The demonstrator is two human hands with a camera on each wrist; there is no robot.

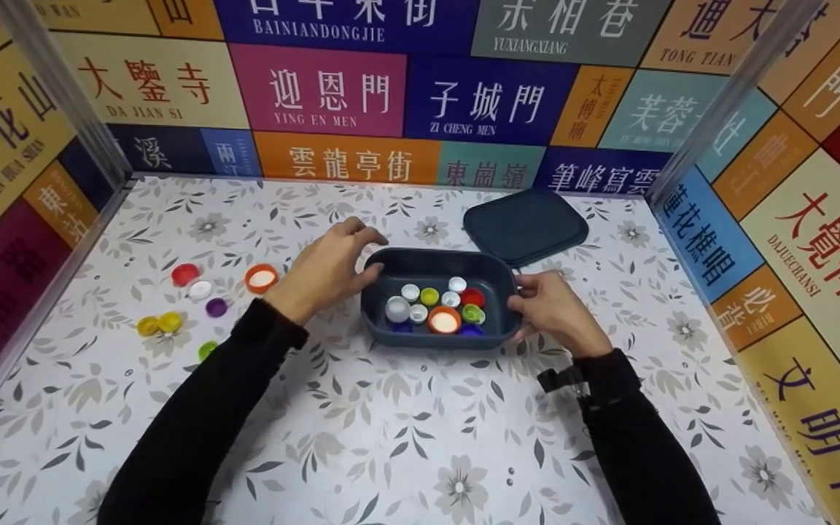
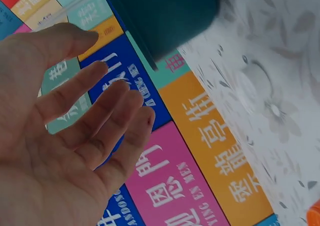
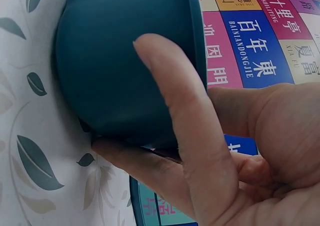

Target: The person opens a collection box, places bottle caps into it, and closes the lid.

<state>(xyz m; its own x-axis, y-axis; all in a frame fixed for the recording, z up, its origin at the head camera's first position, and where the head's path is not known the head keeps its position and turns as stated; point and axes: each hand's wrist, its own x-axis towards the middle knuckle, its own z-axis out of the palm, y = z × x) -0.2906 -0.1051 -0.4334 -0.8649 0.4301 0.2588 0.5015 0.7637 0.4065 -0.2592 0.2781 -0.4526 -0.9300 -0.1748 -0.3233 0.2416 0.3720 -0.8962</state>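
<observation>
A dark blue plastic container [image 1: 431,340] holds several bottle caps in white, yellow, green, red, blue and orange, among them an orange cap [image 1: 444,320] with a pale inside. My right hand [image 1: 555,310] grips its right end. In the right wrist view, one finger [image 3: 187,106] lies along the outer wall [image 3: 115,61] and others reach toward the underside. Off the container's left end, my left hand [image 1: 325,270] has its fingers loosely bent and holds nothing. The left wrist view shows a gap between its fingertips [image 2: 127,93] and the container wall [image 2: 170,21].
A dark flat lid [image 1: 526,226] lies behind the container to the right. Left of the left hand are loose caps: orange [image 1: 261,278], red [image 1: 185,274], white [image 1: 200,290], purple [image 1: 216,307], yellow [image 1: 170,321] and green [image 1: 208,350]. Printed panels [image 1: 332,87] surround the flowered tabletop [image 1: 391,437].
</observation>
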